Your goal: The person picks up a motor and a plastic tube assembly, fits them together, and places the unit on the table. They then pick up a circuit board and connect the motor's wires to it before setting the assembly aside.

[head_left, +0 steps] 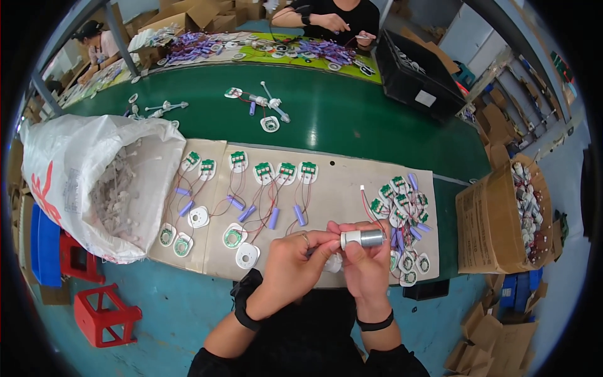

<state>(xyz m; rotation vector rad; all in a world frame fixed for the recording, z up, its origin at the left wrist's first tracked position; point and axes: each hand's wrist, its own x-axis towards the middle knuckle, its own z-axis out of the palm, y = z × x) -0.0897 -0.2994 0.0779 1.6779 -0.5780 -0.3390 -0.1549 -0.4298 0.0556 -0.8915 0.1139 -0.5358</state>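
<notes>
Over the front edge of the cardboard-covered bench, my hands share a silver metal cylinder point(372, 237) with a white collar. My right hand point(367, 270) is closed round its body, thumb along the near side. At the white end, the fingers of my left hand point(294, 261) pinch it, partly hiding that part. A thin red wire with a white connector point(362, 188) rises just beyond my right fingers. Below the hands, a whitish piece point(333, 263) is half hidden. Right of them lies a pile of green circuit boards point(399, 201) wired to purple battery cells and white discs.
Several wired board sets with purple cells point(274, 217) lie across the cardboard sheet point(326, 182). A white sack point(63, 169) of pale plastic parts stands left, a carton point(487, 220) of silver-and-white pieces right. Beyond the green bench point(339, 119), a co-worker point(342, 22) handles parts beside a black crate point(414, 81).
</notes>
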